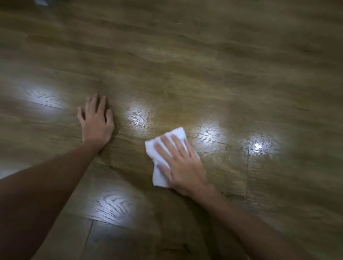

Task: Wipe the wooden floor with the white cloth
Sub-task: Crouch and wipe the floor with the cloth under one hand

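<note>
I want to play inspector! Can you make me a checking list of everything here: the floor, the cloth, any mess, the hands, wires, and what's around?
Surface: wooden floor, brown planks with shiny light patches.
Job's things: white cloth, crumpled, lying on the floor under the right hand.
Clutter: nothing seen.
Hands: right hand presses flat on the cloth, fingers straight; left hand rests flat on the bare floor, apart from the cloth.
Cables: nothing seen.
Surroundings: a pale blurred thing at the top left edge, too unclear to tell.
</note>
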